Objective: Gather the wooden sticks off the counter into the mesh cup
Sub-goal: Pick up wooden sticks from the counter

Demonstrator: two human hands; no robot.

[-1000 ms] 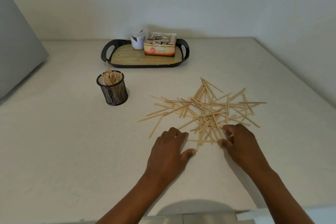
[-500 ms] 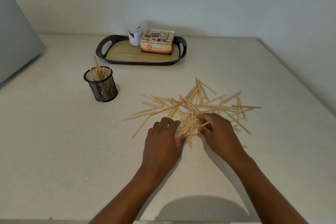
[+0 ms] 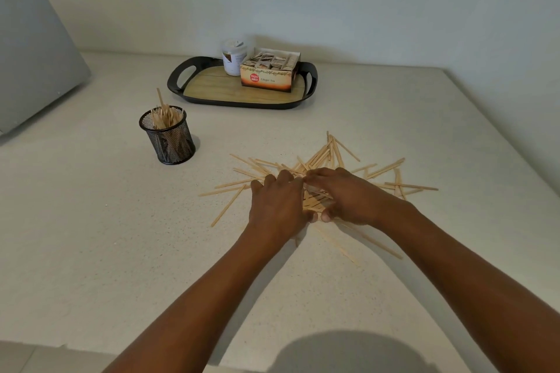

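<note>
Though the mesh cup (image 3: 167,136) already held some sticks, most wooden sticks (image 3: 325,157) lay on the desk (image 3: 91,221), where left hand (image 3: 280,206) and right hand (image 3: 345,194) cupped a bunch together.

At the back of your counter (image 3: 91,251), a black-handled tray (image 3: 242,94) carries a ginger tea box (image 3: 266,80) and a white jar (image 3: 234,57) — a grey panel (image 3: 33,51) leans far left.
</note>
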